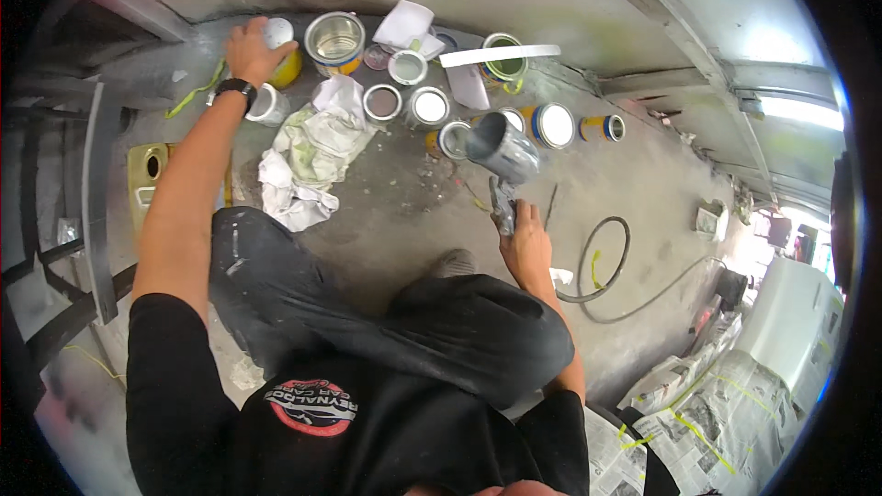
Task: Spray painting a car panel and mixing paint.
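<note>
Right hand (528,243) grips spray gun (503,207) at fingers' 11 o'clock. Left hand (253,57) clasps white-topped yellow can (288,68) at 3. Dusty grey floor (432,211); tins (430,107) at 12, newspaper-masked panel (721,422) at 4.

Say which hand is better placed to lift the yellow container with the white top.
Likely the left hand: it appears to touch the yellow container with the white top. The right hand is farther off and occupied, gripping a grey spray gun with a cylindrical cup.
</note>
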Demonstrator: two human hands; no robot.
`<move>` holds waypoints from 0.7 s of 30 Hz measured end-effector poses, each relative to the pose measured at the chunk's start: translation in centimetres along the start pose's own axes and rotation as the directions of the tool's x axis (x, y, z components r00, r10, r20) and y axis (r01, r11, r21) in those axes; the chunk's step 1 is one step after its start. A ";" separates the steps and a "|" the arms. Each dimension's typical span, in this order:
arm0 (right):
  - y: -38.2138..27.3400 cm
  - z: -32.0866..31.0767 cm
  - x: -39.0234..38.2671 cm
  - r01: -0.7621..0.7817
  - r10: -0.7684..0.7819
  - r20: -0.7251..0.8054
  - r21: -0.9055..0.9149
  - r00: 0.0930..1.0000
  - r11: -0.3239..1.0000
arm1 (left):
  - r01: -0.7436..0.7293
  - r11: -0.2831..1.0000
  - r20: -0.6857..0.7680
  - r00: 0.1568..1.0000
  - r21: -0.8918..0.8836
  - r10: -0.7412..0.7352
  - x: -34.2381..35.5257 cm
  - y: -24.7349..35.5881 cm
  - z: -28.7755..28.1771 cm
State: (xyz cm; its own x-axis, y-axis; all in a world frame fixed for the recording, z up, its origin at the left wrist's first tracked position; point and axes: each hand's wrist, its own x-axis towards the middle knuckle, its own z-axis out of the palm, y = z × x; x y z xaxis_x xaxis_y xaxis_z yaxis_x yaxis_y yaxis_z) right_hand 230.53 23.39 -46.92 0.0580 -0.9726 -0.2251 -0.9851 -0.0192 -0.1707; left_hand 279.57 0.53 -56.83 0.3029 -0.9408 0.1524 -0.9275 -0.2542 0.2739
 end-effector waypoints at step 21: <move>-0.2 -2.7 1.8 -0.042 -0.234 0.061 0.995 0.970 0.087 | -0.180 0.984 -0.324 0.931 -0.004 0.169 -1.5 1.4 -1.0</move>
State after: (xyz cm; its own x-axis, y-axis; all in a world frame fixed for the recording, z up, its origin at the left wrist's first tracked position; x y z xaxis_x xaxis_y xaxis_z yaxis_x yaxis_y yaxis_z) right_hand 230.38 20.99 -44.70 0.2965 -0.9251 -0.2373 0.0728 0.2696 -0.9602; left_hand 278.06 1.83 -55.69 0.1961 -0.8458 0.4962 -0.9660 -0.0798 0.2458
